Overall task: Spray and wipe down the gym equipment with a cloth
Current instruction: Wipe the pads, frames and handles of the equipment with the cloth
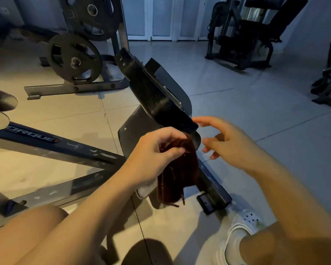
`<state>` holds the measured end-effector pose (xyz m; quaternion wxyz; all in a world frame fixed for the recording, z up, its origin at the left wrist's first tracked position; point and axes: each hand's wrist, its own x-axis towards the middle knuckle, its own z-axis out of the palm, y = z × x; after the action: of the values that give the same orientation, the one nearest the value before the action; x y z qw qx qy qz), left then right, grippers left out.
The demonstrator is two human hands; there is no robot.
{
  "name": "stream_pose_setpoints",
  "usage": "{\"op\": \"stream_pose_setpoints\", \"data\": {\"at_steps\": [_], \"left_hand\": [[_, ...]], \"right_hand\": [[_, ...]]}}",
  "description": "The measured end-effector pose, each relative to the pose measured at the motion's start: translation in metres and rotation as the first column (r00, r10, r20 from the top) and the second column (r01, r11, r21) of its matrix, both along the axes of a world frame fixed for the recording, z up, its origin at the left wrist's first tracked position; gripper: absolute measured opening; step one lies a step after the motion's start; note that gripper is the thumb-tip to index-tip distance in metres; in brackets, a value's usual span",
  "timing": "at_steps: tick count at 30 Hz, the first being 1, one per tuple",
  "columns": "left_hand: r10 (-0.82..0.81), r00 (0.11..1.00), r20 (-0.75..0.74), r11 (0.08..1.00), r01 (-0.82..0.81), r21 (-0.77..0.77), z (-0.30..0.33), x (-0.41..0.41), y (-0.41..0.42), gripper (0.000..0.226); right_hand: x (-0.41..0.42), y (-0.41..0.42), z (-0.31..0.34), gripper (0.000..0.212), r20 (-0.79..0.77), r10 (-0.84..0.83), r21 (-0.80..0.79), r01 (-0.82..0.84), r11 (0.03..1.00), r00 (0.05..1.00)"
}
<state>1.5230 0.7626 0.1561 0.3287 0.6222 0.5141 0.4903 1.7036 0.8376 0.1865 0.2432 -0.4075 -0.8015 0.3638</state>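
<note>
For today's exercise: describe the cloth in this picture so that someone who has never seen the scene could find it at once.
Start at the slanted black pad at the picture's centre. Just below its near end, the left hand grips the cloth, which hangs down. It is the only dark red, fringed thing among grey and black metal.

Left grip (157, 150) curled, pinching cloth (178, 169); right grip (225, 142) fingers spread, relaxed, holding nothing.

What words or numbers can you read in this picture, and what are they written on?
"ORQUE": pale letters on the dark frame bar at left; a part in front hides its start.
Weight plates: any markings are too blurred to read.
Nothing readable on the cloth, the black pad or the white shoe.
</note>
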Motion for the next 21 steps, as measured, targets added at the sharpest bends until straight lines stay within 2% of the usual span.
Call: {"op": "stream_pose_setpoints", "data": {"at_steps": [3,5,7,9,12,15,18,21], "left_hand": [[-0.089,0.995,-0.038,0.996,0.089,0.000,0.009,-0.005,-0.003,0.015],[-0.104,0.994,-0.027,0.995,0.104,0.009,0.013,-0.008,-0.001,0.016],[-0.105,0.993,-0.048,0.994,0.106,0.025,0.016,-0.009,0.005,0.018],[-0.106,0.992,-0.074,0.994,0.108,0.024,0.018,-0.008,0.013,0.021],[-0.074,0.993,-0.090,0.996,0.078,0.038,0.021,-0.007,0.026,0.018],[0.050,0.999,-0.014,0.997,-0.049,0.063,0.025,-0.009,0.033,0.015],[0.225,0.974,0.021,0.974,-0.226,0.034,0.025,-0.012,0.033,0.020],[0.369,0.929,0.005,0.929,-0.369,-0.005,0.023,-0.015,0.026,0.020]], "right_hand": [[-0.001,0.018,0.015,0.054,0.098,0.239,-0.226,-0.212,0.951,0.966],[-0.003,0.034,0.022,0.044,0.161,0.349,-0.299,-0.291,0.909,0.923],[-0.004,0.052,0.023,0.026,0.149,0.415,-0.337,-0.349,0.875,0.897],[-0.003,0.069,0.018,0.017,0.084,0.465,-0.396,-0.399,0.827,0.881],[-0.003,0.093,0.018,0.031,0.060,0.613,-0.515,-0.502,0.695,0.788],[-0.001,0.112,0.020,0.036,0.005,0.724,-0.572,-0.592,0.568,0.690],[-0.004,0.121,0.015,0.030,0.015,0.753,-0.550,-0.624,0.555,0.657],[-0.016,0.124,0.012,0.028,0.113,0.793,-0.506,-0.652,0.564,0.599]]}}
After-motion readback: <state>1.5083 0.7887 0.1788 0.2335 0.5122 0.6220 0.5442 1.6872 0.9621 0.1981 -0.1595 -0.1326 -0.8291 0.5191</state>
